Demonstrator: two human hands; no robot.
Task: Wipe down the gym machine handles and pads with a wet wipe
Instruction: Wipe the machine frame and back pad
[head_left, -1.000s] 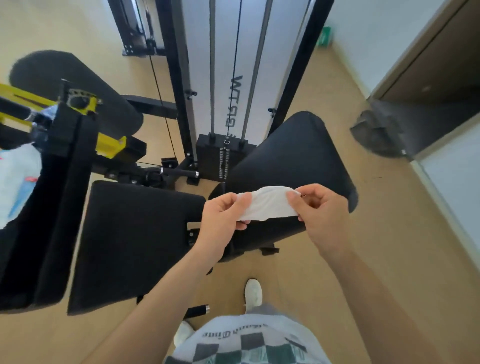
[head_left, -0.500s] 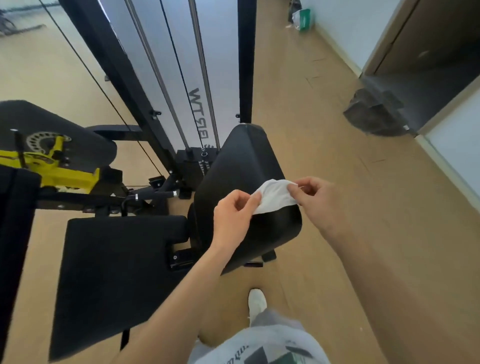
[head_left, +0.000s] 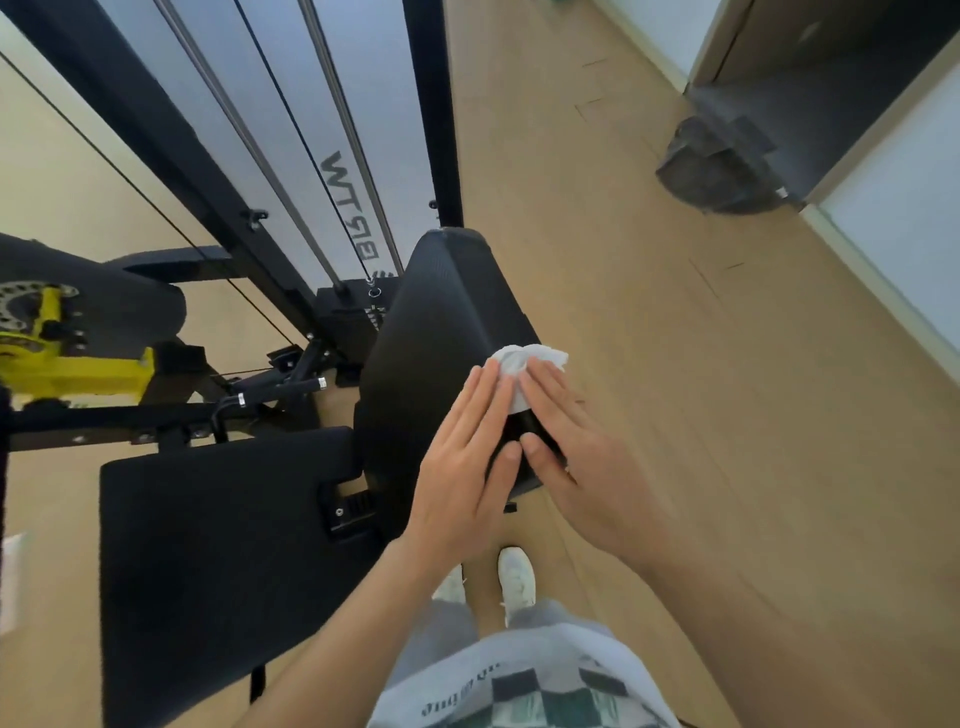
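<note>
White shoes (head_left: 515, 577) on floor, nearer than back pad (head_left: 441, 332). Left hand (head_left: 467, 467) and right hand (head_left: 576, 462) flat on back pad's near end, fingers straight and together, fingertips pressing wet wipe (head_left: 527, 361) onto it. Seat pad (head_left: 218, 545) left of back pad. Guide rods (head_left: 353, 130) beyond back pad.

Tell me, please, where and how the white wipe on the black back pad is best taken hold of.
Pinch the bunched far part of the wipe, which rises in folds beyond the left hand and right hand. Come from above, at the right edge of the pad. The near part lies pressed flat under them, so it gives no fold.
</note>
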